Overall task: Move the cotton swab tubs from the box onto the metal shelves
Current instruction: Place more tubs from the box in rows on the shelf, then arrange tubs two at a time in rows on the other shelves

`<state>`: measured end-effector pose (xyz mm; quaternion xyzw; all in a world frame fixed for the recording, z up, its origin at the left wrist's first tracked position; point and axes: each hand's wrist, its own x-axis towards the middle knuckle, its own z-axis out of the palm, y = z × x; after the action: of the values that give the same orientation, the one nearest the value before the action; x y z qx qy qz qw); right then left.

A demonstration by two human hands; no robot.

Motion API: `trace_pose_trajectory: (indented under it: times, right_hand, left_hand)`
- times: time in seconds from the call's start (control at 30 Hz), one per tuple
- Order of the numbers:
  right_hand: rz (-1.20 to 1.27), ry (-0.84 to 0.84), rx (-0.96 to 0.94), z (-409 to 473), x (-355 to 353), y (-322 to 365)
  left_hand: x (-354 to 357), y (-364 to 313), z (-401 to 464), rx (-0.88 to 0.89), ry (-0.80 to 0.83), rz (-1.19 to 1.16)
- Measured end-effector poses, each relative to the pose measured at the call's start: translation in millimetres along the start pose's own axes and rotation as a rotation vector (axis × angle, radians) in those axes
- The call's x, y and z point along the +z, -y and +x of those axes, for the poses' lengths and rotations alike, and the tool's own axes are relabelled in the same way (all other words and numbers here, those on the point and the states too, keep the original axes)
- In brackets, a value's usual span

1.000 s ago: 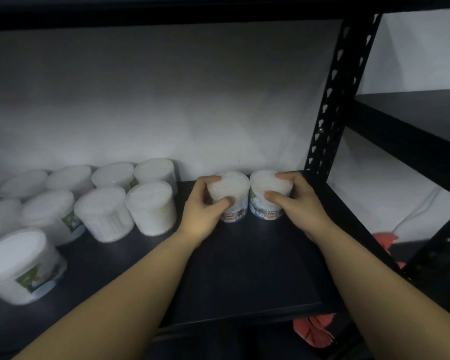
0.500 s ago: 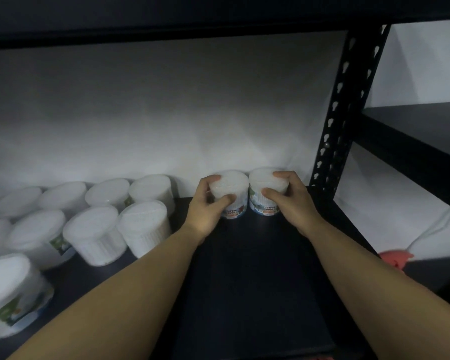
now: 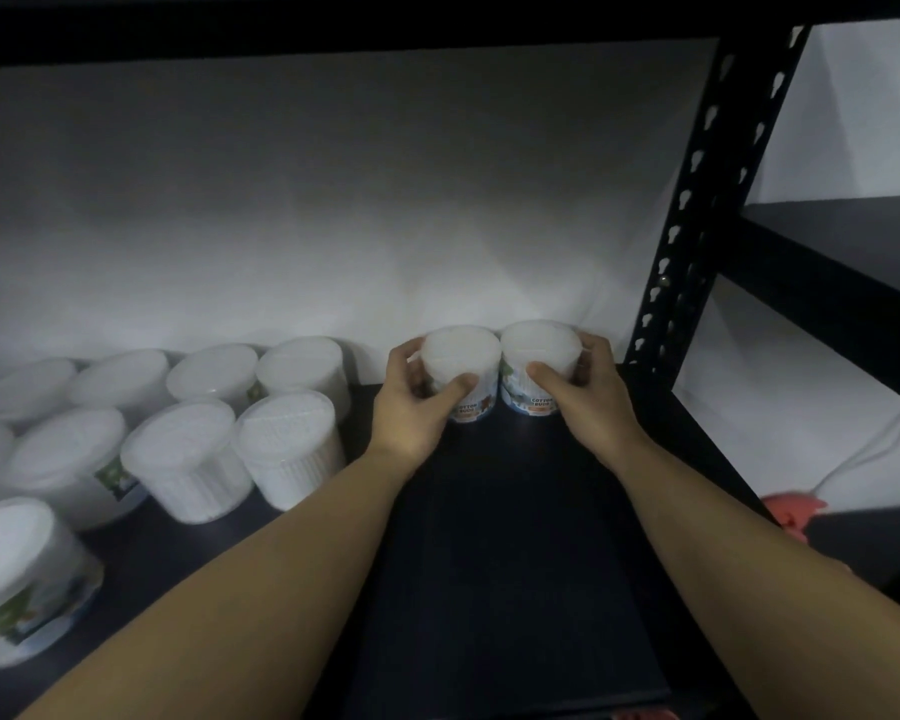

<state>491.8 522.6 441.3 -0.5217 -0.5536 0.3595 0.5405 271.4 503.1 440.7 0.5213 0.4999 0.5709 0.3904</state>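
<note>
Two round cotton swab tubs stand side by side at the back of the black metal shelf (image 3: 515, 537), close to the white backdrop. My left hand (image 3: 416, 413) grips the left tub (image 3: 460, 358), thumb in front and fingers round its far side. My right hand (image 3: 585, 394) grips the right tub (image 3: 538, 348) the same way. Both tubs stand upright on the shelf and touch each other. Several more tubs (image 3: 193, 459) stand in rows on the left part of the shelf. The box is out of view.
A black perforated upright (image 3: 692, 226) rises just right of the right tub. Beyond it another black shelf (image 3: 853, 252) runs at a higher level. The shelf above (image 3: 333, 23) hangs low overhead. Something red (image 3: 793, 511) lies lower right.
Both hands have pushed the two tubs further back toward the white backdrop, and the camera has come closer. The grips have not changed.
</note>
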Motion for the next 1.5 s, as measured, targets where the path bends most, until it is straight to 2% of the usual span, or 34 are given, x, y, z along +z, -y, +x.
trace_pose_trajectory:
  times: [0.27,0.47,0.53,0.63,0.73,0.8,0.9,1.0,1.23,1.5]
  right_hand:
    - [-0.05,0.004,0.003,1,2,-3]
    - [-0.058,0.009,0.083,-11,1,8]
    - [-0.209,0.005,0.101,-29,-1,13]
    - [-0.594,0.037,0.065,-74,-5,16]
    - [-0.943,0.225,-0.051,-119,-2,25]
    - [-1.05,0.343,-0.076,-142,2,31]
    - [-1.098,0.441,-0.099,-171,10,41]
    - [-1.1,0.461,-0.116,-193,21,48]
    - [-1.073,0.376,-0.169,-200,74,71]
    - [-1.025,0.31,-0.287,-166,141,122]
  left_hand:
    - [1,-2,-2,-0.004,-0.03,0.124]
    - [0,-15,-23,-0.084,-0.009,0.209]
    - [-5,-21,-40,-0.093,-0.005,0.31]
    - [-18,-23,-79,-0.054,0.045,0.612]
    - [-36,-19,-117,0.047,0.216,0.912]
    - [-48,-20,-138,0.091,0.304,1.025]
    - [-71,-24,-167,0.132,0.338,1.093]
    - [-94,-28,-191,0.158,0.318,1.114]
    - [-146,-47,-201,0.263,0.179,1.11]
    - [-204,-74,-171,0.32,0.03,1.267]
